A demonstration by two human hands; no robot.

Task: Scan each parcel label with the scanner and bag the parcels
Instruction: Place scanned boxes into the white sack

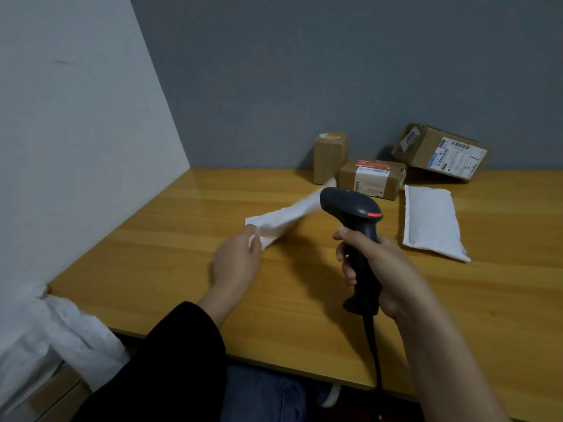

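Black scanner (353,208): handle wrapped by the right grip (393,269), fingers curled round it; a red strip glows on the head, which points away from the person.
Left grip (237,260): thumb and fingers pinch the near end of a flat white mailer (283,217), blurred, its far end just beside the scanner's head.
Mailer's label: cannot be made out.
Cable (373,345): drops from the handle past the tabletop (182,269) edge.
Padded parcel (429,220): white, lying flat right of the scanner.
Brown boxes: upright box (330,156) by the wall; low labelled box (371,178) beside it; larger box (441,150) tilted, labelled.
White bag (45,336): hanging at the tabletop's near left corner.
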